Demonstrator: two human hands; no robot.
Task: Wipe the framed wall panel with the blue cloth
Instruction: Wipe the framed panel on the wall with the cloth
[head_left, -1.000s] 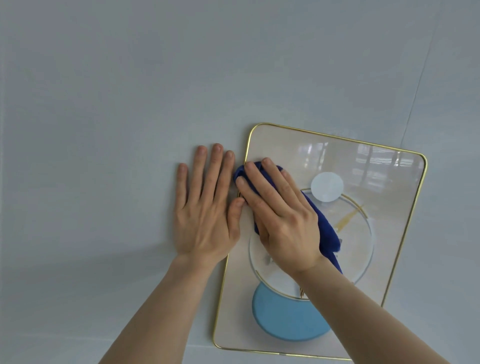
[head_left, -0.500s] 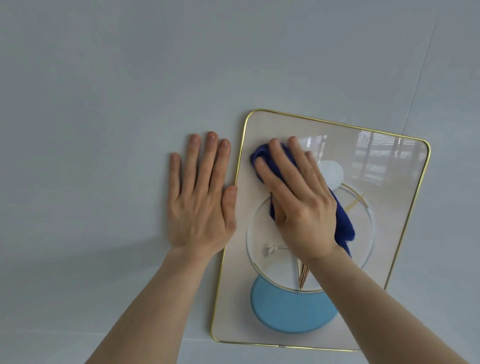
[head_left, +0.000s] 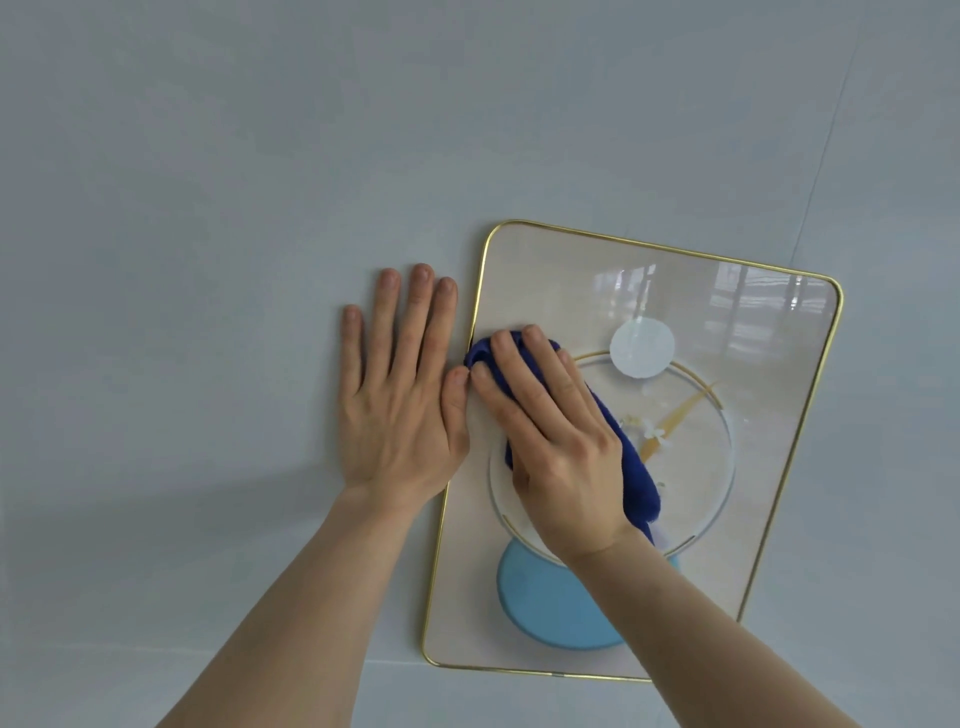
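Note:
The framed wall panel (head_left: 753, 332) is a glossy cream rectangle with a thin gold rim, rounded corners, and printed circles. It hangs tilted on the pale wall. My right hand (head_left: 556, 447) presses the dark blue cloth (head_left: 636, 478) flat against the panel's left middle, near the gold edge. The cloth sticks out past my fingertips and along the right side of my hand. My left hand (head_left: 400, 389) lies flat on the wall just left of the frame, fingers spread, its thumb touching the rim and my right index finger.
The pale grey wall (head_left: 260, 182) fills the view around the panel. A thin seam (head_left: 826, 150) runs up the wall at the upper right. A horizontal joint (head_left: 395, 662) crosses below the panel.
My right hand has slid the cloth down and to the left, back to the frame's left edge. My left hand stays flat on the wall.

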